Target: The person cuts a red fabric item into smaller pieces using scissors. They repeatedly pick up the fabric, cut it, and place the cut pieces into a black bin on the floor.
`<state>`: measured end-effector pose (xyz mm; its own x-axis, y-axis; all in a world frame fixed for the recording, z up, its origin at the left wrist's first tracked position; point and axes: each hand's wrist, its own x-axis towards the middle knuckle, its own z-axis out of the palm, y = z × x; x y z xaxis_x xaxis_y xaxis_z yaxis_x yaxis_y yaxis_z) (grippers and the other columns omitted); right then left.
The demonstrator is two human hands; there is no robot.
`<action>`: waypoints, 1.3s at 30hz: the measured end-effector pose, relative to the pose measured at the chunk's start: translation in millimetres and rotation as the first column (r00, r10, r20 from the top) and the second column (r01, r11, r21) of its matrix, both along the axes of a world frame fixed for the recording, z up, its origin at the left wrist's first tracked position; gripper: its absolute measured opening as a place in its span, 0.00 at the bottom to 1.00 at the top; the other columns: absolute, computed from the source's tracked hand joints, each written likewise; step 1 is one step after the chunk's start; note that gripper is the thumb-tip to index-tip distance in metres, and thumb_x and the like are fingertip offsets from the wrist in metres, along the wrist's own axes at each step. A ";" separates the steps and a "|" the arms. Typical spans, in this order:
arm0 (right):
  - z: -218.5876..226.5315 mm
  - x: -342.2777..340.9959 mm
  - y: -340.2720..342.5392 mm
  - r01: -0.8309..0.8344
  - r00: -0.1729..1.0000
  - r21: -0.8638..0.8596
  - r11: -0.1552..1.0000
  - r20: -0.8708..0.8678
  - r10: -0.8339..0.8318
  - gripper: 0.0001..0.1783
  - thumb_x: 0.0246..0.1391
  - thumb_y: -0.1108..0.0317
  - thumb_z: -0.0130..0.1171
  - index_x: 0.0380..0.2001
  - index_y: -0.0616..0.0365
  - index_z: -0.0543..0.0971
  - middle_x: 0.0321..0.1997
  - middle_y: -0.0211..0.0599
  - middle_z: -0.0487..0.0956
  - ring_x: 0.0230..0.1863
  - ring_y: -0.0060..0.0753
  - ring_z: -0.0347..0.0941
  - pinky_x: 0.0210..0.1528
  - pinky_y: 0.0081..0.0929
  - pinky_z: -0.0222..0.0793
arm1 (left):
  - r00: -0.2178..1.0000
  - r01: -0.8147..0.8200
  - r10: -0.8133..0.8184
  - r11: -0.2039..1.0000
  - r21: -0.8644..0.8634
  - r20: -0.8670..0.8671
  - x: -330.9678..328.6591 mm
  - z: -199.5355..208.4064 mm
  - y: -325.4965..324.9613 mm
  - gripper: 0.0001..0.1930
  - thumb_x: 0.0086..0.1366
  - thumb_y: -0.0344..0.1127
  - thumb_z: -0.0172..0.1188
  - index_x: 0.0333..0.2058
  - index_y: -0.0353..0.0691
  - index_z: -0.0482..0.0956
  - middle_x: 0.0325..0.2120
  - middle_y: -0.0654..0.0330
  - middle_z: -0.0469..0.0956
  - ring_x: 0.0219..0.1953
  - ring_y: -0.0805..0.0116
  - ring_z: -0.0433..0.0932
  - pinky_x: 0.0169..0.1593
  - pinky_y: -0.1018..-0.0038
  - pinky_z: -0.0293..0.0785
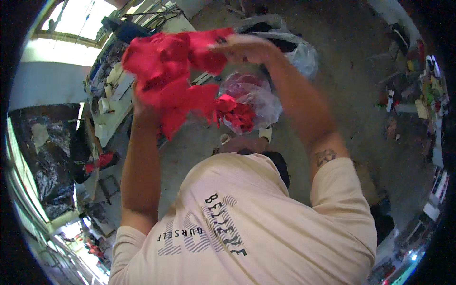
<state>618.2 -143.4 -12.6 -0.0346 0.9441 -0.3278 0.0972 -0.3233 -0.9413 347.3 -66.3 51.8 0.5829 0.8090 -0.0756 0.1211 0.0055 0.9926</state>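
Note:
A bunched red cloth [164, 61] hangs in the air in front of me, partly smeared by motion. My right hand [249, 49] is closed on its upper right end. My left hand [141, 102] grips the cloth lower down on the left, with most of the fingers hidden behind the folds. Below the cloth, near my feet, stands a clear plastic bag [268, 107]. Crumpled red cloth pieces [241, 117] lie in the mouth of that bag.
A cluttered workbench [113, 124] runs along the left. Farther ahead on the floor sits another clear plastic bag [304, 59] with dark contents. Black plastic sheeting [54, 164] covers something at the far left. Assorted items [422, 107] line the right side.

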 end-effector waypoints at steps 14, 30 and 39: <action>-208.6 -146.7 -42.5 0.490 0.837 0.370 0.790 0.056 -0.545 0.20 0.46 0.73 0.63 0.46 0.57 0.77 0.44 0.46 0.77 0.48 0.46 0.74 0.51 0.34 0.69 | 0.936 -0.118 0.149 0.986 -0.115 0.319 1.2 23.2 9.9 0.27 0.64 0.57 0.48 0.53 0.43 0.72 0.49 0.54 0.76 0.53 0.52 0.74 0.55 0.51 0.71; -212.2 -159.0 -55.7 0.556 0.816 0.081 0.827 0.136 -0.562 0.19 0.60 0.56 0.52 0.44 0.62 0.73 0.43 0.49 0.77 0.47 0.52 0.73 0.49 0.44 0.68 | 0.784 0.337 -0.049 0.871 -0.358 0.619 -18.5 25.1 52.5 0.28 0.64 0.53 0.49 0.58 0.44 0.67 0.56 0.54 0.71 0.59 0.46 0.67 0.63 0.44 0.57; -190.7 -152.3 -50.8 0.206 0.834 0.318 0.926 0.437 -0.336 0.17 0.59 0.54 0.50 0.39 0.57 0.75 0.36 0.48 0.78 0.40 0.52 0.76 0.40 0.47 0.72 | 0.897 0.019 0.148 0.929 -0.370 0.417 2.8 31.1 44.9 0.26 0.62 0.56 0.54 0.54 0.48 0.73 0.52 0.58 0.76 0.56 0.51 0.72 0.62 0.47 0.62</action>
